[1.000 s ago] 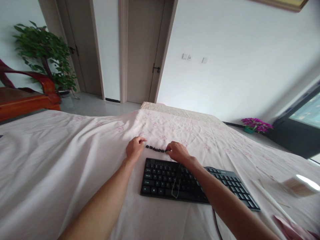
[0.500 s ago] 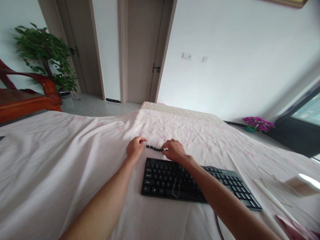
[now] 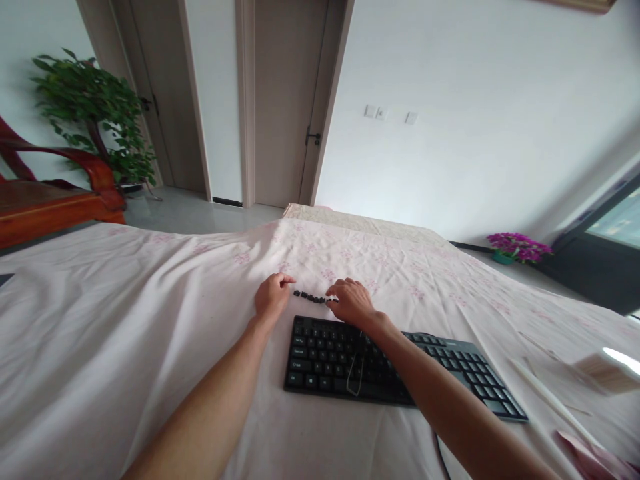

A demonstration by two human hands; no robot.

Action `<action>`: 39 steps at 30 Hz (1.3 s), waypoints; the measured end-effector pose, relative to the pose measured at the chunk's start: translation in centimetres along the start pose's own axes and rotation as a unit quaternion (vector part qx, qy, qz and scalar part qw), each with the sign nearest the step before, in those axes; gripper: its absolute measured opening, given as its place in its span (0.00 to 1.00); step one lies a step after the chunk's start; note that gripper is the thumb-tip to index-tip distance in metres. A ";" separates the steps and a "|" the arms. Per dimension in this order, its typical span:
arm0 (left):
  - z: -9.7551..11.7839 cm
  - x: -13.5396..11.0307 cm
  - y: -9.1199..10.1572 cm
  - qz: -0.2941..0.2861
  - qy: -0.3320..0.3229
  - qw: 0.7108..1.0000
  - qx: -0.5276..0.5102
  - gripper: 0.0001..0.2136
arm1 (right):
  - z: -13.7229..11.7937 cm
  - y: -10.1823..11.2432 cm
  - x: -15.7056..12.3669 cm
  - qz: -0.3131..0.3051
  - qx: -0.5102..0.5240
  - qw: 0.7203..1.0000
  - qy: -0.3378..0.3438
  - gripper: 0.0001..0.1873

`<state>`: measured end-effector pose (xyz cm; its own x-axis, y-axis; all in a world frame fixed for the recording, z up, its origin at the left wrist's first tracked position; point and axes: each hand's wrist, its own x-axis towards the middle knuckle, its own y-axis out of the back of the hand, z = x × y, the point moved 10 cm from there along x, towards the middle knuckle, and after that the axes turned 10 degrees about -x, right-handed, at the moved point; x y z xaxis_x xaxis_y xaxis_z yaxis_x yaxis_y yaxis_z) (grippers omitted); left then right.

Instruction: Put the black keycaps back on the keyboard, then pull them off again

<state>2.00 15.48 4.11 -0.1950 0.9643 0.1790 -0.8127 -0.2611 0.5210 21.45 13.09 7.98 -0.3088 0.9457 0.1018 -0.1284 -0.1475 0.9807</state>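
Note:
A short row of small black keycaps (image 3: 311,297) lies on the pale floral cloth (image 3: 240,287), behind a black keyboard (image 3: 320,357). At the row's left end rests my left hand (image 3: 273,293), its fingers curled in, with no object visible in it. My right hand (image 3: 350,299) is at the right end. Its thumb and index finger are apart beside the last keycaps, and the other fingers are partly hidden. My right forearm crosses over the keyboard and covers part of its keys. A thin wire loop tool (image 3: 355,377) lies on the keyboard.
On the right are a clear container of thin sticks (image 3: 607,370), a few loose sticks, a white rod (image 3: 555,403) and pink cloth (image 3: 593,457). The keyboard's black cable (image 3: 440,453) runs toward me. A wooden chair (image 3: 60,180) stands at the left.
The view has shifted slightly. My right hand stays by the right end of the keycap row, with its fingers moved a little; my left hand looks the same.

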 end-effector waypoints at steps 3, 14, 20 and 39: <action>-0.1 0.1 -0.1 -0.001 -0.001 1.000 -0.001 0.13 | -0.6 0.4 0.1 0.019 0.010 1.000 0.019 0.14; -0.3 0.2 -0.3 -0.001 -0.005 1.000 -0.001 0.12 | -1.4 0.2 0.5 0.011 -0.029 0.999 0.032 0.09; -0.3 0.2 -0.3 -0.001 -0.008 1.000 0.004 0.12 | -1.2 0.3 0.6 0.012 -0.022 0.999 0.019 0.10; 2.3 -0.3 -3.3 -0.150 -0.171 0.973 0.026 0.11 | -3.2 -0.1 2.0 0.027 0.022 0.999 0.030 0.09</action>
<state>6.05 15.94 4.29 0.2488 0.9288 0.2748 -0.7747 0.0206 0.6319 17.81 14.06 7.55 -0.3708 0.9174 0.1449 -0.0697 -0.1830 0.9806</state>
